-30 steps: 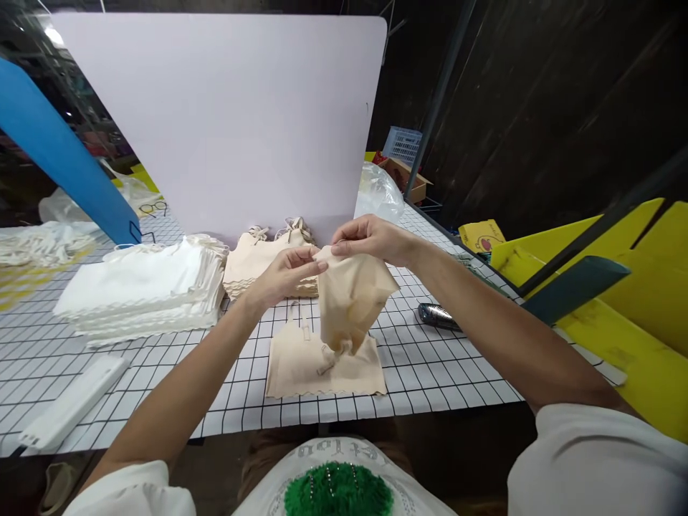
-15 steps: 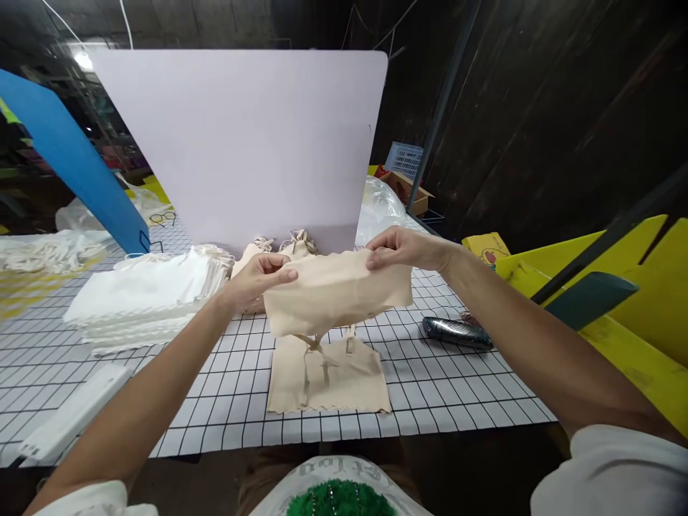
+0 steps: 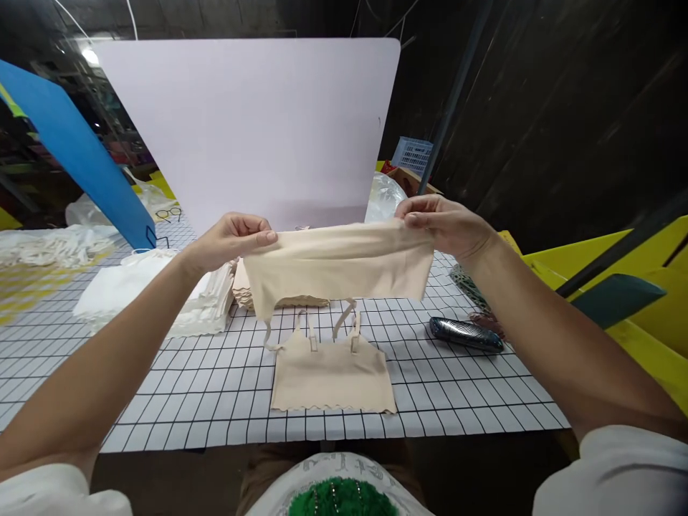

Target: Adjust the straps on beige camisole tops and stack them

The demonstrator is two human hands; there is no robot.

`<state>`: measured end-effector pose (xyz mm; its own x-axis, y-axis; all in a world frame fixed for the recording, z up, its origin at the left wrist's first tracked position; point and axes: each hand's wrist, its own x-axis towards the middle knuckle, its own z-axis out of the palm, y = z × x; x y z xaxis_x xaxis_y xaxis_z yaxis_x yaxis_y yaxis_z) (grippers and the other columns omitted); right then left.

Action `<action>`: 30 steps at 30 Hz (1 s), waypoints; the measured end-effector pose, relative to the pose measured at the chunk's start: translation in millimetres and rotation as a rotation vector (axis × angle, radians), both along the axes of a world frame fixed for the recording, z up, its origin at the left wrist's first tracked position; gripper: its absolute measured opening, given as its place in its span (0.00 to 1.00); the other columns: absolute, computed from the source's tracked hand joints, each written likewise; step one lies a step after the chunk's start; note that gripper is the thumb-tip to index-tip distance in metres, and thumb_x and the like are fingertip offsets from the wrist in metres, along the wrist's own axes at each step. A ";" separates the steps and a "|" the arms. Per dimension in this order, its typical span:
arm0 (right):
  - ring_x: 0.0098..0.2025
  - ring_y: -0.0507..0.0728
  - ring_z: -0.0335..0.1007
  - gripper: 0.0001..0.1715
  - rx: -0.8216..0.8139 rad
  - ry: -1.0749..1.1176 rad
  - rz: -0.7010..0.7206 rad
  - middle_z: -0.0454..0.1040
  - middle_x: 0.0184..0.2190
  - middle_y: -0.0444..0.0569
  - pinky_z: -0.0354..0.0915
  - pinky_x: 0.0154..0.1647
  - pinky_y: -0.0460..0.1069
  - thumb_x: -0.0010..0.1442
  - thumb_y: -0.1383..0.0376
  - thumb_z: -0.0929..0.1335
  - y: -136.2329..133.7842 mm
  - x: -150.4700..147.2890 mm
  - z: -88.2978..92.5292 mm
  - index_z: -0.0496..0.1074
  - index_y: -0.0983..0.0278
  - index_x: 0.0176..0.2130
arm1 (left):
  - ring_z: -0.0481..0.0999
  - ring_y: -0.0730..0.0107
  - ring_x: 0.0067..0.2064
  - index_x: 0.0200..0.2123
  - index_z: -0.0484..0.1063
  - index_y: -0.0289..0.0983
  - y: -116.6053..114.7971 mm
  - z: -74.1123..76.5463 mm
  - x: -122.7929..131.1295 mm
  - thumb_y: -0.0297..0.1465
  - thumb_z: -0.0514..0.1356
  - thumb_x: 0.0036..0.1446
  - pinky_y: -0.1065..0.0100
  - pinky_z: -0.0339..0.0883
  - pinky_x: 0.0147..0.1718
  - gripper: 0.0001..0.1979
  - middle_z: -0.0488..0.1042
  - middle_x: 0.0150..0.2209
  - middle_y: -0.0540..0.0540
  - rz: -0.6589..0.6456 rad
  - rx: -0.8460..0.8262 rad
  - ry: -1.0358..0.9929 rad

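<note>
Between my two hands a beige camisole top [image 3: 344, 261] is stretched out in the air, its straps dangling below. My left hand [image 3: 239, 235] pinches its upper left corner, and my right hand [image 3: 443, 218] pinches the upper right one. Under it a second beige camisole [image 3: 334, 374] lies flat on the table near the front edge, straps pointing away from me. Behind the held top, partly hidden, is a stack of folded beige garments [image 3: 244, 287].
A pile of white garments [image 3: 207, 304] lies left on the grid-patterned tablecloth [image 3: 226, 401]. A dark shiny case [image 3: 466, 335] sits at right, near yellow bins [image 3: 580, 247]. A large white board [image 3: 252, 129] stands at the back, a blue panel [image 3: 80, 150] at left.
Both hands have risen and moved apart, pulling the held camisole wider and tauter. Its straps now hang clear, and more of the camisole on the table shows.
</note>
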<state>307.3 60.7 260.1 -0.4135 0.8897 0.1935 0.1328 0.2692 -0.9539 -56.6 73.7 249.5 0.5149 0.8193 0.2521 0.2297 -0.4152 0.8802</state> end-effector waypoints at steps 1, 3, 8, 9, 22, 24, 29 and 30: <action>0.26 0.50 0.67 0.17 -0.010 -0.045 0.020 0.72 0.23 0.43 0.59 0.23 0.45 0.46 0.56 0.80 0.3 0.5 0.7 0.79 0.65 0.29 | 0.62 0.79 0.20 0.20 0.72 0.34 0.1 3.1 0.5 0.41 0.72 0.51 0.76 0.50 0.18 0.19 0.65 0.18 0.51 -0.002 -0.001 0.011; 0.26 0.50 0.67 0.15 -0.043 -0.188 0.120 0.73 0.23 0.45 0.59 0.23 0.46 0.46 0.58 0.80 1.2 -0.3 -0.3 0.79 0.66 0.28 | 0.64 0.78 0.20 0.22 0.74 0.34 -0.8 7.0 3.3 0.40 0.72 0.52 0.76 0.52 0.18 0.17 0.67 0.19 0.50 -0.013 -0.023 0.034; 0.27 0.49 0.66 0.20 0.003 0.099 0.128 0.72 0.23 0.43 0.62 0.27 0.45 0.47 0.52 0.80 4.2 -4.2 -16.8 0.77 0.65 0.26 | 0.65 0.79 0.21 0.26 0.74 0.34 -4.3 -1.8 8.2 0.43 0.68 0.56 0.77 0.53 0.18 0.18 0.67 0.20 0.51 -0.023 -0.086 0.089; 0.25 0.48 0.65 0.21 0.000 0.175 0.088 0.70 0.22 0.42 0.61 0.26 0.44 0.47 0.51 0.80 4.7 -4.1 -20.9 0.76 0.65 0.26 | 0.65 0.78 0.21 0.26 0.73 0.34 -4.1 -6.0 7.7 0.44 0.67 0.57 0.77 0.54 0.18 0.18 0.66 0.21 0.51 -0.020 -0.094 0.092; 0.27 0.49 0.62 0.25 0.012 0.125 -0.022 0.68 0.24 0.41 0.58 0.27 0.46 0.44 0.50 0.81 33.1 19.6 -21.7 0.73 0.65 0.26 | 0.58 0.78 0.21 0.24 0.71 0.36 25.8 2.3 1.5 0.45 0.62 0.59 0.75 0.51 0.19 0.20 0.61 0.20 0.53 0.036 0.134 0.253; 0.26 0.47 0.59 0.25 0.038 -0.014 0.026 0.63 0.22 0.40 0.53 0.26 0.45 0.44 0.52 0.81 31.3 19.5 -13.2 0.71 0.66 0.24 | 0.57 0.78 0.21 0.24 0.71 0.36 26.6 11.6 0.5 0.45 0.63 0.59 0.75 0.51 0.19 0.19 0.61 0.20 0.53 0.036 0.124 0.221; 0.24 0.46 0.56 0.27 0.059 -0.007 0.017 0.61 0.21 0.39 0.50 0.24 0.45 0.48 0.51 0.80 19.9 14.2 -8.3 0.69 0.67 0.23 | 0.61 0.78 0.22 0.23 0.70 0.36 16.2 20.1 -2.4 0.47 0.68 0.53 0.76 0.58 0.21 0.21 0.63 0.21 0.52 -0.012 0.001 0.016; 0.25 0.47 0.58 0.26 0.042 0.031 -0.002 0.63 0.22 0.40 0.51 0.24 0.44 0.48 0.50 0.80 18.1 13.3 -10.2 0.71 0.67 0.25 | 0.61 0.78 0.22 0.23 0.70 0.36 13.5 18.6 -3.0 0.47 0.69 0.52 0.76 0.58 0.20 0.22 0.63 0.20 0.52 -0.005 -0.036 -0.026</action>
<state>320.6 78.8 249.9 -0.4048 0.8814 0.2435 0.1040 0.3089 -0.9454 -59.6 87.2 268.1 0.5130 0.8255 0.2353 0.2048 -0.3839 0.9004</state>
